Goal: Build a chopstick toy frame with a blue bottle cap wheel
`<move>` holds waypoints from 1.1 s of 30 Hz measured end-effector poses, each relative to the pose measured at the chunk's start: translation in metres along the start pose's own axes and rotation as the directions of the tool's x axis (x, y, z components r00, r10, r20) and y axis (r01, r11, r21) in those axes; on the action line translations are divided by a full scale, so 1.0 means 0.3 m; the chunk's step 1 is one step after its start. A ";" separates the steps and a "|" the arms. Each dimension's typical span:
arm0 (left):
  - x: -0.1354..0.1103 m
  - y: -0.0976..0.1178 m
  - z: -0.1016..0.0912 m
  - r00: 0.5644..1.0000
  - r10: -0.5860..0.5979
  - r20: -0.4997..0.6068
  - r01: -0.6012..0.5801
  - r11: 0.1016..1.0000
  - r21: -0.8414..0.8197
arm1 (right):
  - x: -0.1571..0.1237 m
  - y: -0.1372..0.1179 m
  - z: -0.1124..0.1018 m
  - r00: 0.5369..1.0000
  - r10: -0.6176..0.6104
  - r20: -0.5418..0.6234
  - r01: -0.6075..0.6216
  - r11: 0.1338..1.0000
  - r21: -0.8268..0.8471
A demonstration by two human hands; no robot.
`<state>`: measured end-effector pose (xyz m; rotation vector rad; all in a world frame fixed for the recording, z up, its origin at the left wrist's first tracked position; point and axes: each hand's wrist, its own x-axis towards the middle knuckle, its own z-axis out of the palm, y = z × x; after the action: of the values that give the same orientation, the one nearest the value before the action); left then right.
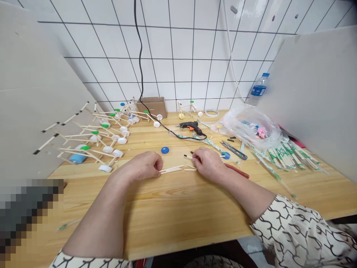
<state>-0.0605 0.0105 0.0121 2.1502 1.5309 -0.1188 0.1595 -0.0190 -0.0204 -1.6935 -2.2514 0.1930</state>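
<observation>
My left hand (145, 166) is curled on the table, its fingertips at the ends of a pair of pale wooden sticks (171, 169). My right hand (209, 163) pinches a short wooden stick with a black tip (187, 156). A few more short stick pieces (190, 169) lie just below those fingers. A blue bottle cap (165, 150) sits between my hands, and another (226, 155) sits past my right fingers. Red-handled pliers (237, 171) lie partly hidden beyond my right wrist.
Stick-and-bottle-cap wheeled models (103, 137) crowd the left of the wooden table (178, 219). Beyond my hands lie a hot glue gun (192, 127), scissors (233, 150), a plastic bag of caps (251, 126) and wrapped chopsticks (284, 156). Cardboard panels (312, 93) flank the table.
</observation>
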 end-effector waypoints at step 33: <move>0.007 -0.016 0.010 0.999 0.029 0.028 -0.028 1.000 -0.014 | -0.038 -0.053 -0.024 0.981 -0.051 0.189 0.090 0.975 -0.202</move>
<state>-0.0636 0.0122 0.0071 2.1501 1.4808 -0.1278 0.1501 -0.0351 -0.0108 -1.7590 -2.5424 0.1009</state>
